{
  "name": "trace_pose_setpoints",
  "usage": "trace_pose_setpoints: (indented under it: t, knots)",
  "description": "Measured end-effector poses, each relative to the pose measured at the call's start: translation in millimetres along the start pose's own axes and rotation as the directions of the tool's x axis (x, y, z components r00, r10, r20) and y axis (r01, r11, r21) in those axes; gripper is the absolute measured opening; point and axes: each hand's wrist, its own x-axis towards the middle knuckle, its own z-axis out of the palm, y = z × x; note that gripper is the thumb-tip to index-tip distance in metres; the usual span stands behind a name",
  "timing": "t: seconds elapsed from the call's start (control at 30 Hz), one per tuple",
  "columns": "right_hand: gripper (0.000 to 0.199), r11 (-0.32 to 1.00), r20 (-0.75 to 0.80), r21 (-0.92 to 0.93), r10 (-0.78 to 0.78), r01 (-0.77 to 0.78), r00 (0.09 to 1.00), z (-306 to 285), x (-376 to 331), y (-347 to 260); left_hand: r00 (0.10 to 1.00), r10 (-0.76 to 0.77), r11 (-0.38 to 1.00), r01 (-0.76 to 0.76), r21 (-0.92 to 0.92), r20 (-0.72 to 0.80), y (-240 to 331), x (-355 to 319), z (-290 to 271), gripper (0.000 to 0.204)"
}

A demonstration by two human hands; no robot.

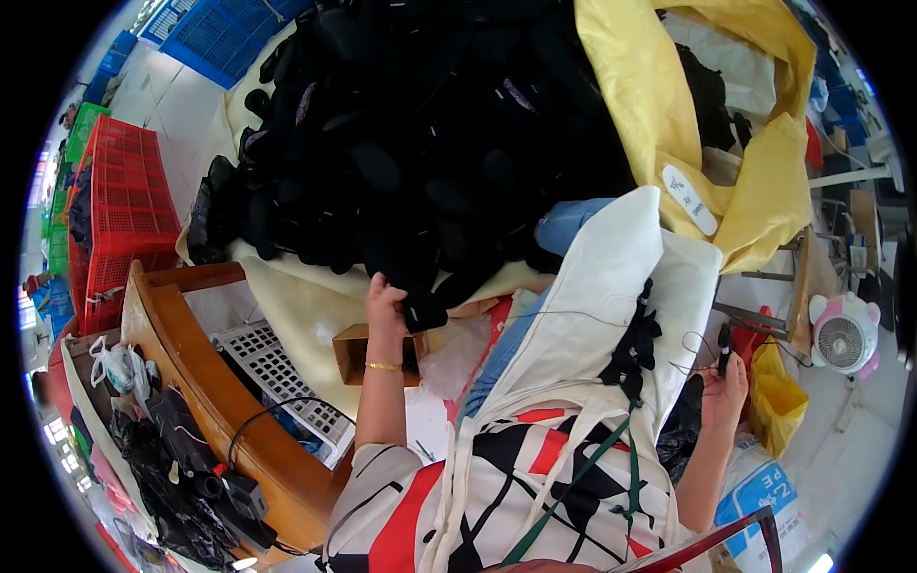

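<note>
My left hand [384,304], with a gold bracelet at the wrist, is at the near edge of a large heap of black fabric shoes [382,167]. Its fingers are closed on a black shoe [423,311] that sticks out from the heap; part of it is hidden among the others. Out to the right, my right hand [723,390] is raised beside my apron. It grips a small black tool [724,342] standing upright, and a thin dark thread loops near it. The tool's exact kind is too small to tell. A white apron [602,296] spreads over my lap.
Yellow sacking [635,86] borders the heap on the right, with a white sole-shaped card [690,201] on it. A wooden table [205,382], a small cardboard box [351,355] and a red crate [129,205] stand left. A pink-and-white fan [844,339] is far right.
</note>
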Motion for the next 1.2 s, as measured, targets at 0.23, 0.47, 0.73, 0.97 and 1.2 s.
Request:
trace_pose_setpoints:
  t: [0.23,0.47,0.73,0.97,1.2]
  knots:
    - [0.018,0.986,-0.021,0.163,-0.029,0.032,0.999,-14,2,-3,0.667,-0.21,0.358,-0.628,0.691,0.714,36,-103,163,0.049]
    - [0.015,0.956,-0.065,0.292,0.005,0.014,0.998,-34,-10,15,0.465,-0.33,0.182,-0.823,0.539,0.822,-12,-147,223,0.044]
    - [0.017,0.94,0.147,0.325,0.058,-0.103,0.988,5,-17,34,0.755,-0.472,0.877,0.35,0.33,0.455,-57,-171,229,0.039]
    - [0.017,0.932,0.529,-0.209,-0.149,0.298,0.836,67,-28,40,0.765,-0.473,0.844,0.252,0.474,0.437,-74,-214,285,0.027]
    - [0.013,0.914,0.461,-0.308,-0.1,0.264,0.882,51,-31,37,0.881,-0.458,0.82,0.369,0.437,0.116,-91,-204,286,0.021]
